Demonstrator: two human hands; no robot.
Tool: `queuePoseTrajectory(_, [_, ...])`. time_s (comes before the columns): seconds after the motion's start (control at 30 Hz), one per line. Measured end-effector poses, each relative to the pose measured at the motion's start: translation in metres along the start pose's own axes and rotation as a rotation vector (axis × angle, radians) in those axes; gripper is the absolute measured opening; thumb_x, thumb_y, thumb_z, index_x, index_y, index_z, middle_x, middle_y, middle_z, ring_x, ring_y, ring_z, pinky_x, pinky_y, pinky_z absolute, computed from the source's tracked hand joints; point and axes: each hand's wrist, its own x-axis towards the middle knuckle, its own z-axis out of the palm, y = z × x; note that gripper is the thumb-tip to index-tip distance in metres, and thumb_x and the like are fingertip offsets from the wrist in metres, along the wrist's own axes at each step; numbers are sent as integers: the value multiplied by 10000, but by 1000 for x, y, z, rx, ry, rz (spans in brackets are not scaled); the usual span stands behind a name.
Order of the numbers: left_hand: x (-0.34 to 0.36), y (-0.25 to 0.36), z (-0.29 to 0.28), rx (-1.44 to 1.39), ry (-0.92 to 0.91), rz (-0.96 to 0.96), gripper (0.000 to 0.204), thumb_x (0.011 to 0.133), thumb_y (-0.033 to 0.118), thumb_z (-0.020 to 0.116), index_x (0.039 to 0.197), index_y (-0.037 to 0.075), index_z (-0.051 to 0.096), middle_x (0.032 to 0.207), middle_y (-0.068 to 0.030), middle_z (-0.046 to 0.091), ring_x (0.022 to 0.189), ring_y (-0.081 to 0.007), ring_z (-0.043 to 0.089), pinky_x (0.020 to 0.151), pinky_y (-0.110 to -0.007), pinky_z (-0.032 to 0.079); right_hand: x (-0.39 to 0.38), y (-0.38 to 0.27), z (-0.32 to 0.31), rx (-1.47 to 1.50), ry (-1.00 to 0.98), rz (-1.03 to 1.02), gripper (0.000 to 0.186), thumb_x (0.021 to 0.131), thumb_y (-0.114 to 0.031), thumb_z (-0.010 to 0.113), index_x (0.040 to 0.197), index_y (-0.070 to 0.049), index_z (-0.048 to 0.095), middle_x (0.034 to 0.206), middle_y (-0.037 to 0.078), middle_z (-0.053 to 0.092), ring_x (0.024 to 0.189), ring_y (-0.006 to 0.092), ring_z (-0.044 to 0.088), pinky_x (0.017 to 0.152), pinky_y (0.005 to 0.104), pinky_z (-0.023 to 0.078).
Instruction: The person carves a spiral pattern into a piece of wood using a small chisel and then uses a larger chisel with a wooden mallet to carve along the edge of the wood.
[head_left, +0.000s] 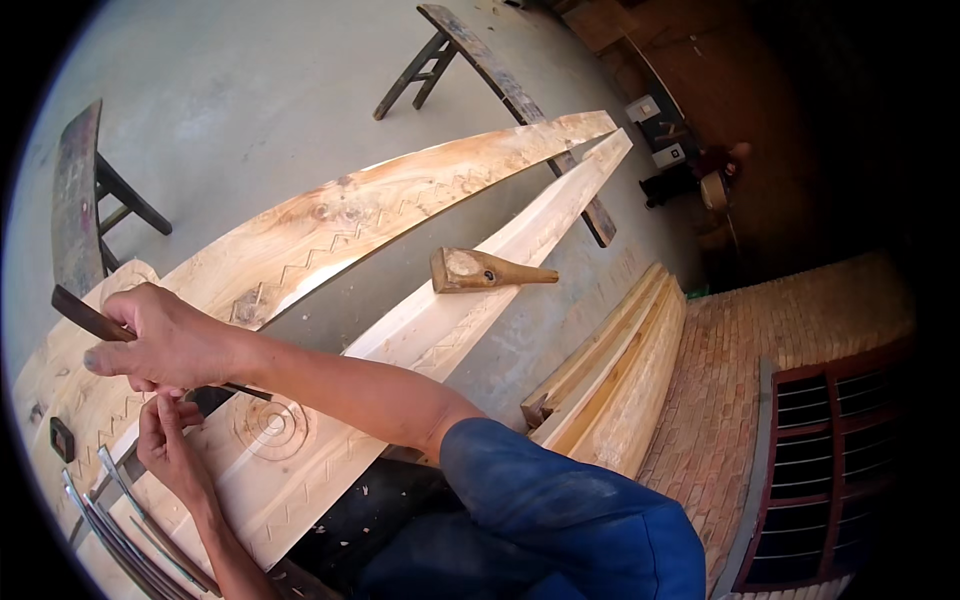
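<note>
My right hand (150,338) is closed around a long dark flat tool (85,312), held above a carved pale plank, its arm reaching across from the lower right. My left hand (170,450) is just below, fingers curled near the right hand; what they hold, if anything, is hidden. Carved concentric rings (275,423) lie beside the hands. A long curved plank (400,195) bears zigzag grooves. A wooden mallet (465,268) rests on a second, paler plank (550,200). Several metal gouges (115,540) lie at lower left, below a small dark block (61,438).
Two dark wooden benches (75,190) (480,65) stand on the grey floor. Rough boards (630,390) are stacked to the right, beside a brick wall (760,310) with a red barred window (830,470). Another person (700,180) is in the shadowed background, near some small boxes.
</note>
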Motion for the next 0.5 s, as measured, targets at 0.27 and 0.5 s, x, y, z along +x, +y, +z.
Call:
queuePoseTrajectory(0.27, [-29, 8, 3, -85, 199, -104, 264, 1112, 189, 658, 963, -2, 765, 747, -33, 710, 641, -85, 646, 586, -248, 515, -18, -30, 43, -882, 280, -330, 288, 991, -314, 718, 914, -39, 681, 722, 208, 678, 683, 453, 682, 630, 497, 537])
queuePoseTrajectory(0.5, [-1, 40, 5, 274, 182, 150, 212, 1026, 208, 763, 905, 34, 773, 690, -99, 746, 588, -200, 739, 573, -338, 565, 14, -57, 73, -861, 327, -568, 203, 1120, -177, 660, 1046, 3, 714, 783, 40, 731, 639, 102, 678, 574, 289, 494])
